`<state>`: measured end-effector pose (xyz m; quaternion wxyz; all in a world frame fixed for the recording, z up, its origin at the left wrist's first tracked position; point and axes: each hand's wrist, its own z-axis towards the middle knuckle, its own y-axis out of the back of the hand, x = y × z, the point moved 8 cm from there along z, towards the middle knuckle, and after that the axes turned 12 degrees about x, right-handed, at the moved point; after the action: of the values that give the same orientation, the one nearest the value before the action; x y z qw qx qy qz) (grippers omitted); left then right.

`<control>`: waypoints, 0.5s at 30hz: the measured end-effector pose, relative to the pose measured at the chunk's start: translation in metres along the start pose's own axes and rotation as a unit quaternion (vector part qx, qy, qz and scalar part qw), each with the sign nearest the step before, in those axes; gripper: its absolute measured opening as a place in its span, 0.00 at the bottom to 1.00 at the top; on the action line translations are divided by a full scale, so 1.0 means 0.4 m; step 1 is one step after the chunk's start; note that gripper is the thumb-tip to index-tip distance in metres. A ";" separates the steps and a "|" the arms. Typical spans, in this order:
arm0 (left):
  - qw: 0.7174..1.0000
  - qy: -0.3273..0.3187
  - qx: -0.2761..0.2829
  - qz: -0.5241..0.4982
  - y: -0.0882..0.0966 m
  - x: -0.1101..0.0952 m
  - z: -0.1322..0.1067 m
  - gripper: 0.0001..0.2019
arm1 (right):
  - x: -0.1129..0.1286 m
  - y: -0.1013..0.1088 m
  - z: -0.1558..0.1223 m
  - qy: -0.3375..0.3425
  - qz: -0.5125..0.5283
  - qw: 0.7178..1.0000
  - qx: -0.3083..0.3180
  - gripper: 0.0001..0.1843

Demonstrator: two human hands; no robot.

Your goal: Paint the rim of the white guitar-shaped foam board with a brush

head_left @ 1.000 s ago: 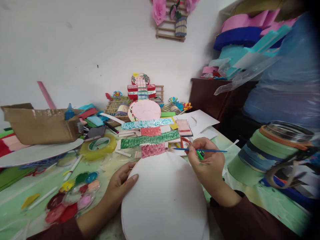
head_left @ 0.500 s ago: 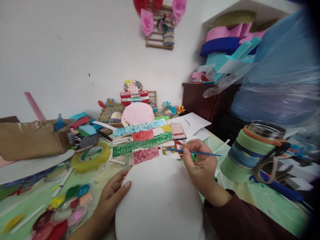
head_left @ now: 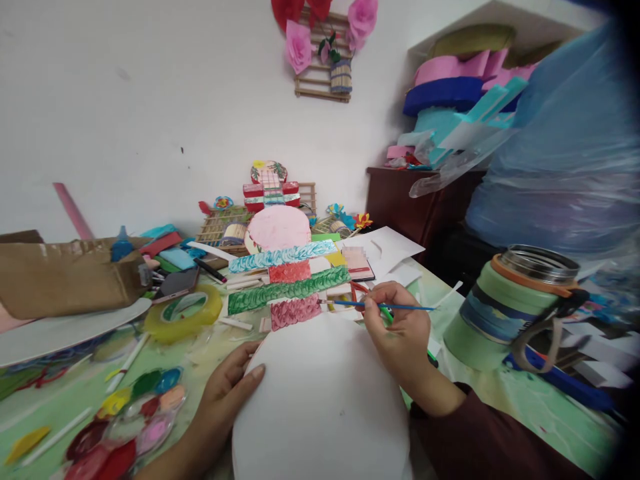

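Note:
A large white rounded board (head_left: 320, 400) lies in front of me, its face plain but for a small grey speck. My left hand (head_left: 233, 387) grips its left edge, thumb on top and fingers underneath. In my right hand (head_left: 397, 327) a thin blue paintbrush (head_left: 405, 307) is pinched between thumb and fingers, above the board's upper right edge. The brush tip points left, near a strip painted in dark pink swirls (head_left: 295, 312). Behind it lie a green painted strip (head_left: 287, 291) and a light-blue one (head_left: 283, 255).
A paint palette (head_left: 127, 427) with several colours sits at the lower left, below a roll of yellow tape (head_left: 185, 312). A cardboard box (head_left: 70, 277) stands at the far left. On the right, an uncapped green thermos (head_left: 505, 313) stands near my right forearm.
The brush in my right hand has shifted slightly left, its tip now nearer the dark pink strip. My left hand keeps its hold on the board. The whole view has shifted a little.

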<state>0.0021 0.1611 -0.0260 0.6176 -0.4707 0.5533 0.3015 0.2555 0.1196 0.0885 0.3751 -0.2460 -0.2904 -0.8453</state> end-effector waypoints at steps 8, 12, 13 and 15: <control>1.000 0.009 0.021 0.019 0.001 0.008 0.004 0.28 | 0.007 0.010 -0.004 0.015 0.018 0.999 -0.025 0.07; 1.000 -0.005 0.015 0.026 -0.001 0.001 0.001 0.28 | 0.003 0.002 -0.006 0.010 0.016 1.000 -0.015 0.06; 1.000 -0.007 0.011 0.025 -0.002 0.000 0.000 0.27 | 0.002 0.001 -0.006 0.010 0.015 1.000 -0.012 0.06; 1.000 -0.004 0.010 0.027 -0.006 -0.002 -0.001 0.27 | 0.001 -0.001 -0.006 0.009 0.006 1.000 -0.009 0.06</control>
<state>0.0038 0.1601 -0.0248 0.6157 -0.4480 0.5668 0.3144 0.2543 0.1181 0.0870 0.3804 -0.2433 -0.2782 -0.8478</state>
